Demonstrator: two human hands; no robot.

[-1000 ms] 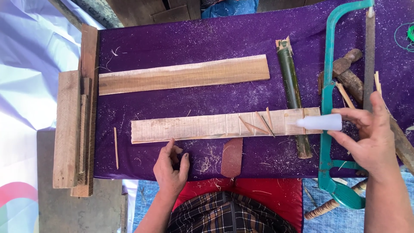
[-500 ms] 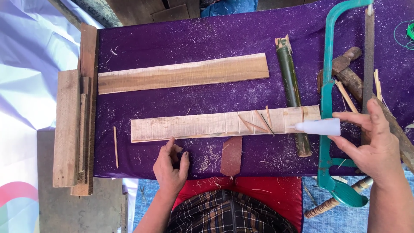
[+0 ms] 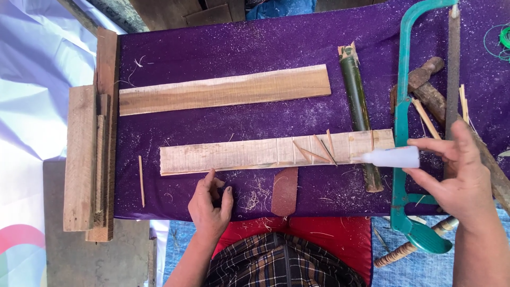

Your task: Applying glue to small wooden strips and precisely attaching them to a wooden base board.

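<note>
Head view: right hand (image 3: 465, 178) grips a small white plastic glue bottle (image 3: 392, 157), long axis crosswise, nozzle leftward over the right end of the pale notched wooden strip (image 3: 276, 153). Left hand (image 3: 211, 204), loosely curled and holding nothing, rests on the purple-clothed desk (image 3: 255, 53) just below the strip's left half, farther from the bottle.

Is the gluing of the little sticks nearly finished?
Started only. A few thin sticks already lie on the pale plank. The right hand holds a white glue bottle tipped at the plank's end; the left hand rests below. Most of the plank is bare.
</note>
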